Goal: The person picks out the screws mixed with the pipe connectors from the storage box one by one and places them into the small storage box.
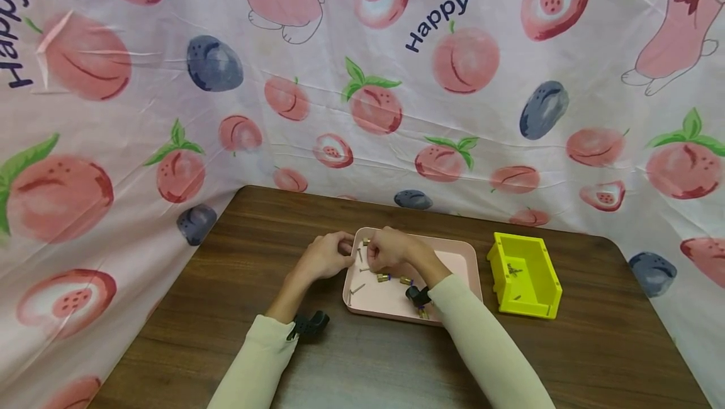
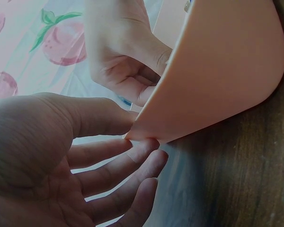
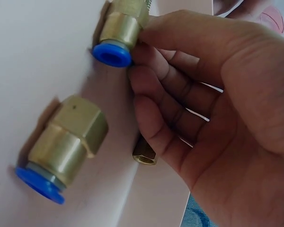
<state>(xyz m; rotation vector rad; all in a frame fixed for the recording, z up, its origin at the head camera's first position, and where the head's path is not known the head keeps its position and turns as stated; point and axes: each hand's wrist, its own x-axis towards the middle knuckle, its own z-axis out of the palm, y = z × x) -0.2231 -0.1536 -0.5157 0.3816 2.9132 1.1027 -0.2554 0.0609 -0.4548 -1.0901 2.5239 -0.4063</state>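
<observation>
My left hand [image 1: 327,255] is at the left side of a shallow pink tray [image 1: 466,258], its thumb and fingertips pinching the rim [image 2: 154,101]. Over the tray's left part, my right hand [image 1: 391,249] has its fingers curled, with a screw [image 3: 148,4] showing at the thumb tip; its far end is out of the frame. Right beside those fingertips lies a brass fitting with a blue collar [image 3: 118,35]. A second such fitting [image 3: 68,142] is closer to the camera. A brass hex end [image 3: 146,152] shows past the little finger.
Loose screws [image 1: 358,288] lie in the tray's left front corner. Another fitting [image 1: 422,313] is by the front rim, under the right wrist's black camera mount [image 1: 418,296]. On the right stands a yellow bin [image 1: 523,270] holding a few small metal pieces. A printed cloth [image 1: 340,82] hangs behind the wooden table.
</observation>
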